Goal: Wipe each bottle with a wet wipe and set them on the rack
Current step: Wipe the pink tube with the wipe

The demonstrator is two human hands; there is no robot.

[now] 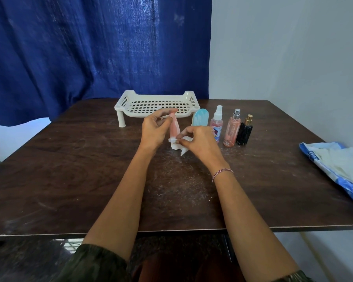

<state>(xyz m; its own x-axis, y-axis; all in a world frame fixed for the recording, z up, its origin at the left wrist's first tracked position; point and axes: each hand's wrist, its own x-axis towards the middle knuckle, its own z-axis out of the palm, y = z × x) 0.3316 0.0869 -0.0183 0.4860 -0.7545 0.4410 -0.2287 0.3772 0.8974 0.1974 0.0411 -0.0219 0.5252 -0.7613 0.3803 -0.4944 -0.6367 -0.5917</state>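
Dark green sleeves (pixel 98 263), red-and-white thread bracelet (pixel 222 173).

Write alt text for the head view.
Two hands wipe a pink plastic tube held cap-down at a dark wooden table: the left hand holds its top, the right hand pinches a white wet wipe at its base. Behind stands a white perforated plastic rack, four bottles beside it.

blue curtain (pixel 90 47) | pale wall (pixel 283 47) | dark wooden table (pixel 69 169)

Five bottles (pixel 174 127) (pixel 200 118) (pixel 217 124) (pixel 231 131) (pixel 244 134), one rack (pixel 123 101), one wet wipe (pixel 183 152), one wipe pack (pixel 338 159), two hands (pixel 153 129) (pixel 200 141).
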